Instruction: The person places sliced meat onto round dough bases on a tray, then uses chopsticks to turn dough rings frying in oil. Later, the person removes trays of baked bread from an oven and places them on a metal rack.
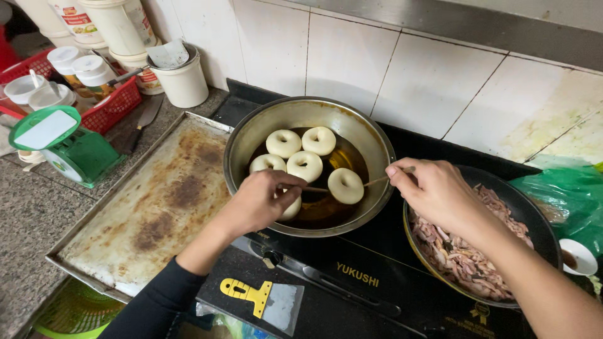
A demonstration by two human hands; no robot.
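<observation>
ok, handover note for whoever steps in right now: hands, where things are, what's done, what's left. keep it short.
Left hand: over the near rim of the metal pan, pinching a thin wooden stick that reaches the dough ring nearest the right.
Right hand: at the pan's right rim, pinching a second stick aimed at the same ring.
Things: six pale dough rings float in dark oil; one is partly hidden under the left hand.
Done: rings are in the oil.
Left: all are pale on top, none browned; the baking tray on the left holds no rings.
</observation>
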